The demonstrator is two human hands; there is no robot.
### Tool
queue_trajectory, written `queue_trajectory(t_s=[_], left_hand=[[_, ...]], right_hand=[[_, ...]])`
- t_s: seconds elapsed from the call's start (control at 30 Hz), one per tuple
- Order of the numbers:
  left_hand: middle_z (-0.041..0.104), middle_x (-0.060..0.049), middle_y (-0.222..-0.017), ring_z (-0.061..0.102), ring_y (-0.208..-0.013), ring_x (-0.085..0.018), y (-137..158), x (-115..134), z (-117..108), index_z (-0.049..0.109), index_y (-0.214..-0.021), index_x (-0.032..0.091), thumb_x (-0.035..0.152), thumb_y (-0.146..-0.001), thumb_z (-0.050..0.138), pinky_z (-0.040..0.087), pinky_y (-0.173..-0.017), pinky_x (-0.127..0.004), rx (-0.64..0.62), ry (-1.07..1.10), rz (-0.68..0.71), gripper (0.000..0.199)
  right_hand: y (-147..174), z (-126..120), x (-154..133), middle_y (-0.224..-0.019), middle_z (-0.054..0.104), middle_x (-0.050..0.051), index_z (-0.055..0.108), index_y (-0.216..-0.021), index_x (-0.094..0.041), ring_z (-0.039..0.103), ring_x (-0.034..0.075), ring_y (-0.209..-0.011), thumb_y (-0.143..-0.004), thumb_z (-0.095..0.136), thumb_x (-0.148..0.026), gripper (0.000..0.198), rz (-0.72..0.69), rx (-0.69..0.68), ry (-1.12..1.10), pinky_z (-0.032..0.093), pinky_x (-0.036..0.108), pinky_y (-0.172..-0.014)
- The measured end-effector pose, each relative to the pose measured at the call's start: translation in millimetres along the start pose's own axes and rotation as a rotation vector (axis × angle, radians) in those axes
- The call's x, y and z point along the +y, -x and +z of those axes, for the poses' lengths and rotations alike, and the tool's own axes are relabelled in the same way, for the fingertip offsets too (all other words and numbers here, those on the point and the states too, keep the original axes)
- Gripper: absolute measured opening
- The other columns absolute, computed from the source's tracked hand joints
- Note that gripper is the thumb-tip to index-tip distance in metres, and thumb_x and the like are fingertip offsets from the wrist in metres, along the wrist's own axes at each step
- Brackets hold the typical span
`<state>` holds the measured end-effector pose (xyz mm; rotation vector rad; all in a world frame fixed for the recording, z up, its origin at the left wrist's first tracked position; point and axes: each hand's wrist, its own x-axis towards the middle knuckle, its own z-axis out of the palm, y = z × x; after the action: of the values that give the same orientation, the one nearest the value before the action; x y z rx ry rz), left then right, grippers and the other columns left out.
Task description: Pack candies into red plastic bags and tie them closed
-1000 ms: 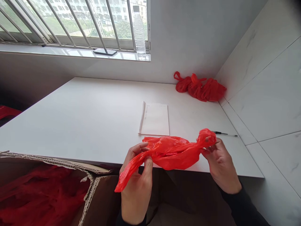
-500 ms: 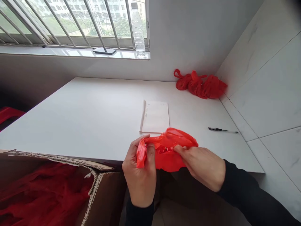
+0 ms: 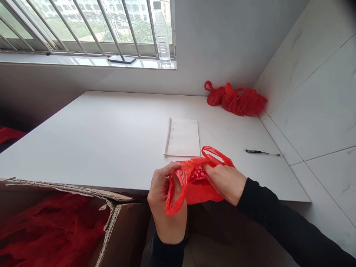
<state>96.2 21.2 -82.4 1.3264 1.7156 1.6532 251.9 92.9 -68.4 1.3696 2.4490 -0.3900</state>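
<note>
A thin red plastic bag [image 3: 201, 193] hangs at the table's front edge with its mouth gaping towards me. My left hand [image 3: 168, 204] grips its left side; one handle loop drapes over that hand's thumb. Inside the mouth, small red packets with white print [image 3: 198, 172] show; their kind cannot be made out. My right hand [image 3: 226, 181] reaches into the opening from the right, its fingers hidden by the bag and contents. The other handle loop stands up behind the right hand.
A white notepad [image 3: 183, 138] and a black pen [image 3: 257, 151] lie on the white table [image 3: 111, 133]. Knotted red bags [image 3: 236, 99] sit in the back corner. At lower left, a cardboard box [image 3: 111, 218] holds red bags. A bottle [image 3: 162, 37] and phone [image 3: 121, 59] rest on the windowsill.
My right hand has moved left and deeper into the bag. The mouth is wider, both handle loops stand out more, and more of the printed packets shows.
</note>
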Motion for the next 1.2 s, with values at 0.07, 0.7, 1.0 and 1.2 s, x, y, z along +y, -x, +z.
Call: queue_trajectory(t_s=[0.07, 0.7, 1.0, 1.2], left_hand=[[0.065, 0.003, -0.088, 0.060, -0.065, -0.009, 0.5, 0.7, 1.0, 0.067, -0.103, 0.025, 0.016, -0.085, 0.067, 0.049, -0.059, -0.018, -0.006, 0.037, -0.048, 0.021], [0.068, 0.000, -0.088, 0.063, -0.076, -0.012, 1.3, -0.7, -1.3, 0.068, -0.095, 0.021, 0.035, -0.087, 0.070, 0.052, -0.063, -0.018, 0.105, 0.034, -0.102, 0.016], [0.068, -0.001, -0.091, 0.064, -0.079, -0.015, 3.5, -3.9, -2.0, 0.067, -0.096, 0.022, 0.040, -0.088, 0.069, 0.053, -0.067, -0.022, 0.056, 0.063, -0.170, 0.020], [0.068, 0.000, -0.089, 0.062, -0.075, -0.013, 2.3, -2.1, -4.6, 0.068, -0.096, 0.023, 0.041, -0.089, 0.068, 0.050, -0.062, -0.019, 0.060, 0.039, -0.168, 0.020]], right_hand=[[-0.1, 5.3, 1.4, -0.080, 0.067, 0.007, 0.052, -0.124, -0.014, 0.068, 0.027, -0.073, -0.094, 0.058, -0.017, 0.031, -0.001, 0.032, 0.012, 0.025, 0.031, -0.051], [-15.3, 23.4, -11.4, -0.082, 0.069, 0.007, 0.063, -0.103, -0.017, 0.068, 0.026, -0.071, -0.096, 0.062, -0.036, 0.020, 0.011, 0.257, -0.009, 0.035, 0.031, -0.056], [-23.3, 25.1, -6.4, -0.089, 0.069, 0.007, 0.063, -0.106, -0.019, 0.066, 0.023, -0.075, -0.099, 0.048, -0.021, 0.017, -0.020, 0.278, -0.085, 0.037, 0.031, -0.061], [-22.5, 21.3, -7.7, -0.094, 0.068, 0.002, 0.061, -0.110, -0.022, 0.061, 0.017, -0.076, -0.097, 0.043, -0.009, 0.026, -0.176, 0.324, -0.212, 0.037, 0.027, -0.064]])
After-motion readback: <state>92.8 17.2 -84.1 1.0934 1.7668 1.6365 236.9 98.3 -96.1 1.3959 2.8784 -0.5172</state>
